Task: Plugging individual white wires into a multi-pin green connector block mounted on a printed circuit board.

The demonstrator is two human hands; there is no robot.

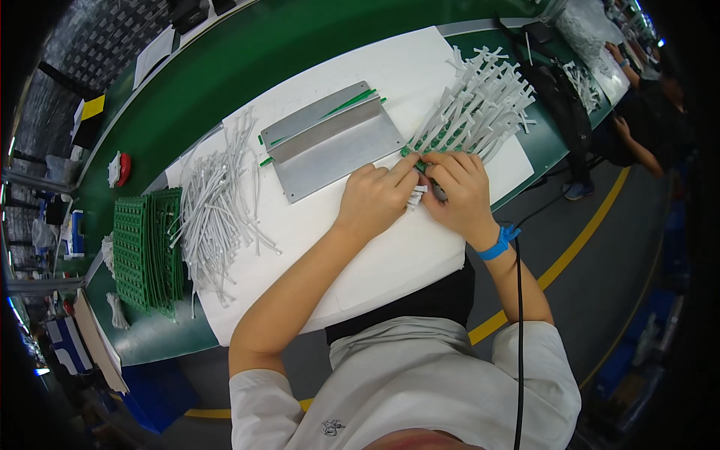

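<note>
My left hand (379, 199) and my right hand (459, 191) meet at the near end of a green circuit board (446, 138). Both are closed, with fingertips pinching at the board's edge; their exact grip is partly hidden. Many flat white cables (480, 101) stand up from the board and fan away to the far right. Between my hands, below the fingertips, a few white cable ends (417, 196) poke out. Left of the board rests a bent grey metal fixture (337, 150), with thin green strips (349, 105) along its back.
A white sheet (315, 259) covers much of the green table. Loose white cables (217, 210) lie heaped at left, beside a stack of green circuit board panels (142, 251). A red and white round object (120, 169) sits farther back. A black cord (519, 315) runs past my right wrist; another person (645, 135) is at far right.
</note>
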